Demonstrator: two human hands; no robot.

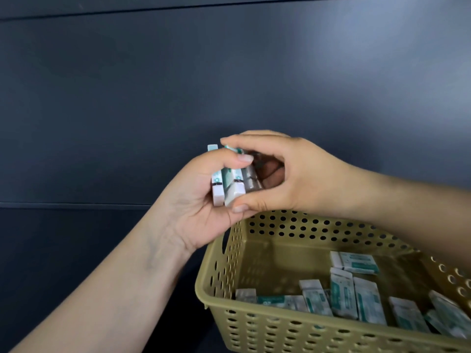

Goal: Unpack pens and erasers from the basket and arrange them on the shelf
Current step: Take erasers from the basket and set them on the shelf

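White erasers (pixel 230 186) between both hands.

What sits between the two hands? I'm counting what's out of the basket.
A bunch of erasers, held by left hand and right hand, head view.

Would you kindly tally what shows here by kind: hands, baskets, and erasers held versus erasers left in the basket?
Hands: 2, left hand and right hand
Baskets: 1, olive perforated basket
Erasers held: about 4, a bunch gripped by both hands
Erasers in the basket: about 10, some overlapping
Total: about 17
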